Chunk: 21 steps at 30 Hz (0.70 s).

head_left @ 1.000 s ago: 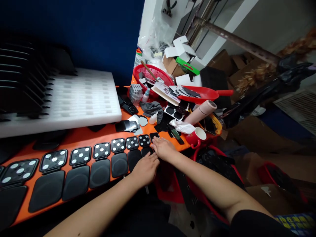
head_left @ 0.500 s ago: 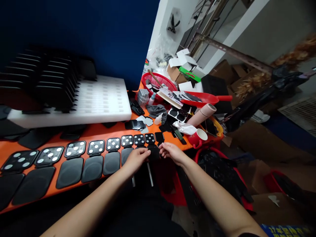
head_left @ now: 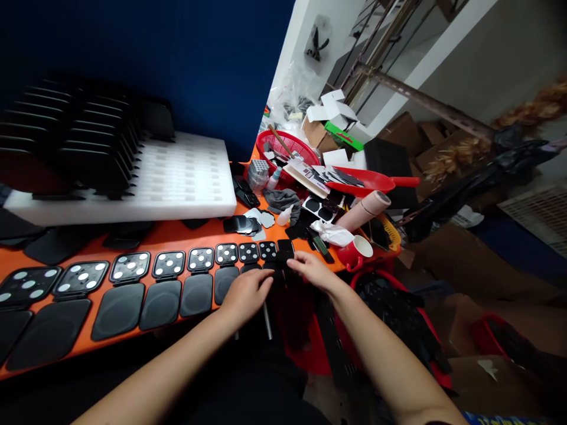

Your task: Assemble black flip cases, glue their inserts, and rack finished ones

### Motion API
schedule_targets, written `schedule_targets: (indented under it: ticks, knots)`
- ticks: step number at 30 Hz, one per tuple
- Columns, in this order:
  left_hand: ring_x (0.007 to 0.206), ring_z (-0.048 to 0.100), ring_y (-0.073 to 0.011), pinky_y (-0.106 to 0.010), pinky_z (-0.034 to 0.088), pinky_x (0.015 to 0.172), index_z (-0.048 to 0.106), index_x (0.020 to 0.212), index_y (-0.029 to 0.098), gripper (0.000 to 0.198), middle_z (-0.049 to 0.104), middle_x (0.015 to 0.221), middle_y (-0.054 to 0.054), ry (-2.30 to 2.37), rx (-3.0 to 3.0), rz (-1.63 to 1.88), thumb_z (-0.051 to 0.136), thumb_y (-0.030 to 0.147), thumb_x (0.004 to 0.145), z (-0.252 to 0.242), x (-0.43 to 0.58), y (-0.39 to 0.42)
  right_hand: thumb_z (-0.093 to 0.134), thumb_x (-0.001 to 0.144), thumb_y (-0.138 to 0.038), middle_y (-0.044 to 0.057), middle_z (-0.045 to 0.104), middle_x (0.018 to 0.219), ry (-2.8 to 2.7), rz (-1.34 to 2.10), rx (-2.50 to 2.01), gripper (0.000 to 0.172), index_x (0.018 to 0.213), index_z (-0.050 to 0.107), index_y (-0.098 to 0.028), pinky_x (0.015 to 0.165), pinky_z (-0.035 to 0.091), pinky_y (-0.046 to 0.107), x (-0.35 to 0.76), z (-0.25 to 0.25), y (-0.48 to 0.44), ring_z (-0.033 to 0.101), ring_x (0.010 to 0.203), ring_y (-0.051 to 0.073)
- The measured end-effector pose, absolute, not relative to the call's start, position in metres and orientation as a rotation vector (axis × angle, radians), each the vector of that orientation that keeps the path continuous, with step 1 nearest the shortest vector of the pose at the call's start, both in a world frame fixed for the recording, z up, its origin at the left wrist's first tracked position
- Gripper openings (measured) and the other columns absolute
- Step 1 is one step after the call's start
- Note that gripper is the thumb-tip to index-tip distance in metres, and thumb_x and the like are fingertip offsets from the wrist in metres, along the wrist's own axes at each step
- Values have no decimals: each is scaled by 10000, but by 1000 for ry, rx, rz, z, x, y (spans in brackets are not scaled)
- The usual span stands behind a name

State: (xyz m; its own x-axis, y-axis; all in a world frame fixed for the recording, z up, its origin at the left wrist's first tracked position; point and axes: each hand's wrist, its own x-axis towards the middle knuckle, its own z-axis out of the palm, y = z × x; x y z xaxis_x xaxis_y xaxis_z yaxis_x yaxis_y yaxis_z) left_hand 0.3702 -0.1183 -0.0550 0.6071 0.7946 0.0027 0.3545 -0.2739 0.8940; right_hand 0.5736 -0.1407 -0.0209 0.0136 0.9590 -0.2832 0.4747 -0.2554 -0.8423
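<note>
A row of hinged black square panels runs along the orange table edge. Their upper halves, such as this dotted panel [head_left: 169,264], carry white round dots; the lower halves, such as this plain flap [head_left: 160,304], are bare. At the row's right end is a dark hinged panel [head_left: 284,247] without dots. My left hand [head_left: 248,293] is closed, thumb and forefinger at the panel's lower left edge. My right hand [head_left: 313,271] pinches its right side. Dark shadow blurs the panel's outline between my fingers.
Behind the row, a white foam block [head_left: 186,177] holds upright black panels [head_left: 95,141]. To the right are a red mug [head_left: 354,254], a pink cylinder [head_left: 365,211], a white dropper bottle [head_left: 284,216], a grey cloth [head_left: 281,199] and a red basket [head_left: 305,144].
My right hand has closed in on the end panel, and a dark piece now rises between my hands over its upper half. My left hand has shifted slightly down. The view has turned slightly.
</note>
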Motion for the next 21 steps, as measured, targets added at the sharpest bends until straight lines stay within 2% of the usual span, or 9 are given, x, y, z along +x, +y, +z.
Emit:
schedule_targets:
  ticks: [3,6,9,21]
  knots:
    - [1207,471,-269,-438,291,1047,602,1156,227,363,550,1304,-71,839,2053,556,515,316,815,-64,377,-123,495,803,-472,-58,404,596,-1538,1041,-1798,335,646,419,-185,530,302,211,582,-29,-115,374,546,90]
    - [1312,342,-284,-471,193,1094,477,1292,181,512,394,1427,-116,795,2388,487,531,350,812,-79,383,-126,486,805,-453,-54,423,603,-1615,1060,-1795,321,642,436,-181,552,318,214,578,-40,-95,393,566,96]
    - [1322,327,-266,-449,211,1090,407,1341,161,536,371,1439,-127,782,2615,459,460,386,857,-91,385,-126,496,799,-424,-55,436,593,-1677,1084,-1812,308,620,430,-182,565,330,218,570,-48,-85,403,570,99]
    - [1319,336,-241,-428,202,1089,405,1339,173,491,394,1429,-110,804,2640,469,393,363,887,-96,386,-125,453,821,-401,-53,422,596,-1779,1010,-1926,311,603,379,-192,547,304,219,568,-51,-80,395,576,103]
